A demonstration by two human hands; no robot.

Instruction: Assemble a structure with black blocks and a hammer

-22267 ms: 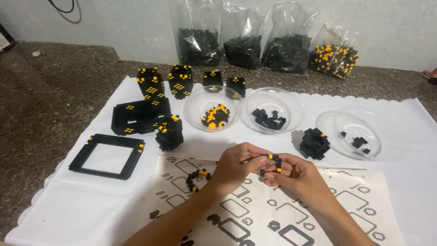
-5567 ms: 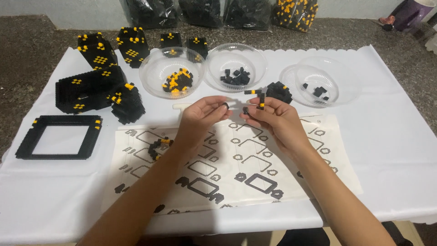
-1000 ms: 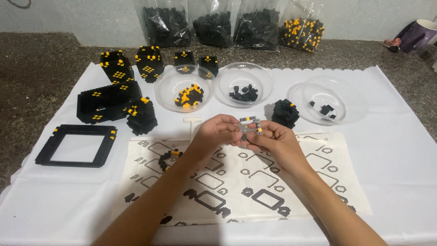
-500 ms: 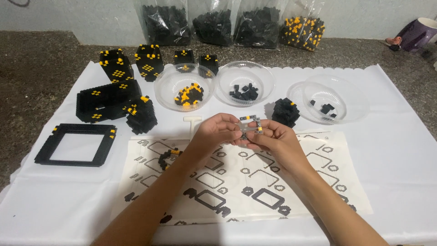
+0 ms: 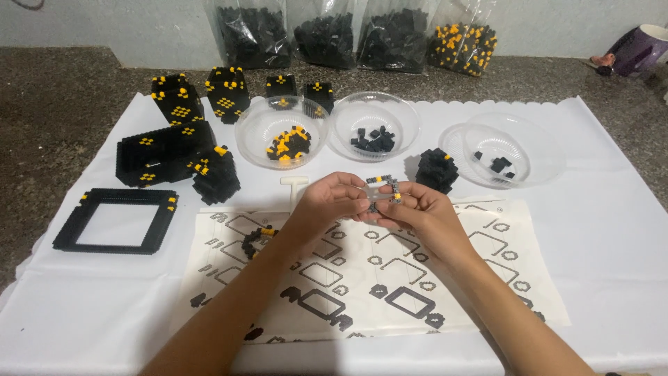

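Over the printed instruction sheet (image 5: 390,278), both hands pinched one brick frame.
We had left hand (image 5: 327,202) and right hand (image 5: 421,209) fingers closed on the small black-and-yellow studded frame (image 5: 382,188); white cloth (image 5: 612,251) over speckled stone counter (image 5: 56,90).

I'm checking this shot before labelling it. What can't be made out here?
- Small brick frame, head view: its lower half is hidden by the fingers of the left hand and right hand.
- Instruction sheet: diagrams too small to follow; both forearms cover part.
- Purple mug: cut off by the right edge.
- Bags: tops cut off by the top edge.
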